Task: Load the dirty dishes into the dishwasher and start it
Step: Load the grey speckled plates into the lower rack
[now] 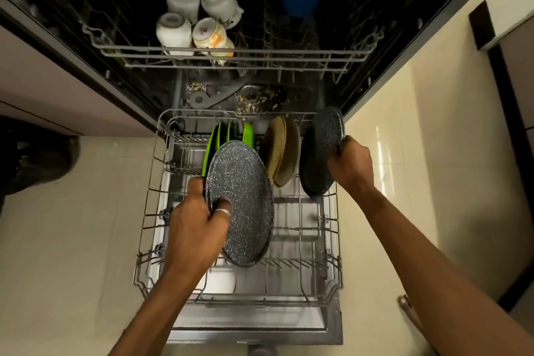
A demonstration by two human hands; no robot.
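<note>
Gripping left hand (199,220): fingers were clamped on a speckled grey plate (239,205), thumb on its face, tilted above the lower rack (153,191).
Right hand (351,165): fingers pinched a dark speckled plate (319,153) upright at the rack's right rear.
Back row: green plates (221,136) and brown plates (281,150) stood on edge.
Upper rack (231,53): held upturned cups (177,33).

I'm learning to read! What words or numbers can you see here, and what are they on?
No text here can be read.
Orange-patterned cup: small reddish mark, too blurred to read.
White mug behind it: dark marks, too blurred to read.
The speckled plate in the left hand and dark plate in the right hand: no writing shows.
</note>
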